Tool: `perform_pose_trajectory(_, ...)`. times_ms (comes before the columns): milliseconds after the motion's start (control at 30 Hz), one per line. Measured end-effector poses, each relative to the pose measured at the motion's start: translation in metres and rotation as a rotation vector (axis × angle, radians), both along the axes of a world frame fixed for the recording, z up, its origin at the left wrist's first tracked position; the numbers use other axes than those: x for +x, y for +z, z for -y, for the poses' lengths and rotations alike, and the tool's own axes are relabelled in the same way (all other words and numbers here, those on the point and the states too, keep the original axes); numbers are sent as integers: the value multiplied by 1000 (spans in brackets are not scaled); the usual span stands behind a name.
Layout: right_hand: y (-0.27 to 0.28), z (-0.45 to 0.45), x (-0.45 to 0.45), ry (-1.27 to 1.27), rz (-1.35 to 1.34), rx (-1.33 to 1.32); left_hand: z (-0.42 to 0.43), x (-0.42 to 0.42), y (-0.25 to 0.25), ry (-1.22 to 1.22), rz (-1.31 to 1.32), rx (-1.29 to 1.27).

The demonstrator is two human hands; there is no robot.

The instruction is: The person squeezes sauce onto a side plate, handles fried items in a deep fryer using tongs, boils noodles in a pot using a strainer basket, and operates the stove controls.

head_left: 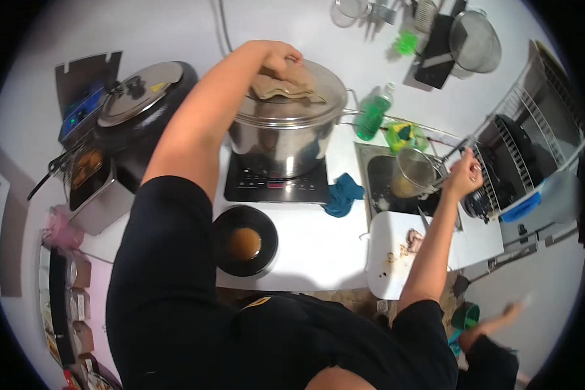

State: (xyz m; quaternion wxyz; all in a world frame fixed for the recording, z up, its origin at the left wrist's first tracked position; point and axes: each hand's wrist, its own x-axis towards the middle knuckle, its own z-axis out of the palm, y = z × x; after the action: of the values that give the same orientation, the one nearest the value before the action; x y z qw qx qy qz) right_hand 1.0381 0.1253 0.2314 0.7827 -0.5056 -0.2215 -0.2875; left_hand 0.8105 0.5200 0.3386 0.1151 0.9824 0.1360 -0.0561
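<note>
My left hand [281,57] is closed on a brown cloth [286,84], which lies over the top of the lid [331,94]. That lid sits on a large steel pot [276,146], and the pot stands on a black induction cooker [240,188]. Off to the right, my right hand [465,174] is closed round the handle of what looks like a deep strainer [415,170]. The strainer is over the sink [378,188], with something pale in its bottom. Nearer me, a black bowl [246,244] has brown liquid in it.
A white cutting board [387,253] carries meat scraps and a knife. Beside the cooker lies a blue cloth [344,195]. A green bottle [374,114] stands behind the sink, a dish rack [523,143] right. Another lidded pot [140,97] is left. Another person's arm [494,325] shows lower right.
</note>
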Motion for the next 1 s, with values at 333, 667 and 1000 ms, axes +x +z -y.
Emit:
perform_pose_trajectory(333, 63, 28, -31, -35, 193, -28, 4, -58, 16, 37, 189, 211)
perform_pose_trajectory(667, 67, 15, -18, 43, 149, -74, 69, -333, 74, 67, 652, 300)
perform_pose_trajectory(1000, 60, 9, 28, 3, 102, -101, 218, -459, -154, 826, 1084, -200)
